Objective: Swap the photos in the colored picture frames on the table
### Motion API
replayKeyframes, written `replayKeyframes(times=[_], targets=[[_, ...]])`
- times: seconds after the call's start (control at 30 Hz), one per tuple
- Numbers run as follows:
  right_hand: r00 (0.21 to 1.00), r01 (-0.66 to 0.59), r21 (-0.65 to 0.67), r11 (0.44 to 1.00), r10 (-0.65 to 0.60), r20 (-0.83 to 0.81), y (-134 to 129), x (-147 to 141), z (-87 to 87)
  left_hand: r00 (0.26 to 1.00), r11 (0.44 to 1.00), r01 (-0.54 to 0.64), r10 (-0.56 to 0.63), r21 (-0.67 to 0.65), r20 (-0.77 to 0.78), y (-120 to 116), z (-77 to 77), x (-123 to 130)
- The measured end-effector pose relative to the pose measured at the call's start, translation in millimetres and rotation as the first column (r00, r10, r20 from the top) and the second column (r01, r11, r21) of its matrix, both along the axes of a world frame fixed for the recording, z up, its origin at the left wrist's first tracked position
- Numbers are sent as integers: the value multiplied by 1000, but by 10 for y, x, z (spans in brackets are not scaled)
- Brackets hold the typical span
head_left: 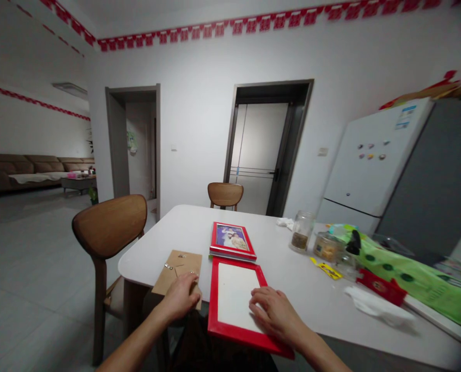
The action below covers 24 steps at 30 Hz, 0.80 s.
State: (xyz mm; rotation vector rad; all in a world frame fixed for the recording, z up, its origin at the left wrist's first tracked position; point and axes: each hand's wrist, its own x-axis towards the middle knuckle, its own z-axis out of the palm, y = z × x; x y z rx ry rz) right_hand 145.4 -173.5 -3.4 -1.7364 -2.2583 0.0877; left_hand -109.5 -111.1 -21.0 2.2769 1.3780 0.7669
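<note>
A brown picture-frame backing board (172, 268) with small metal clips lies on the white table, its near end past the table edge. My left hand (184, 295) is closed on its right part, the fingers bent near the board's stand. To the right lies a red picture frame (213, 305), with a pale blank sheet (236, 294) inside it. My right hand (274, 312) rests over the frame's right side, fingers bent loosely on the sheet and not gripping. Just beyond the frame, more red frames are stacked; the top one shows a photo (233, 237).
On the table's right are a glass jar (301, 232), a smaller jar (327, 247), a yellow packet (329, 269), crumpled tissue (379, 305) and a green package (404, 276). Wooden chairs stand at the left (112, 227) and far side (225, 194).
</note>
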Motion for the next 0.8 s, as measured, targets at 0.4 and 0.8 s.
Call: replayKeyframes(times=[0.4, 0.8], targets=[[926, 376, 132, 917, -370, -69, 12, 129, -163, 939, 948, 319, -319, -24, -125, -699, 27, 654], [134, -54, -524, 850, -514, -847, -68, 160, 63, 972, 968, 237, -236, -84, 19, -670, 216, 745]])
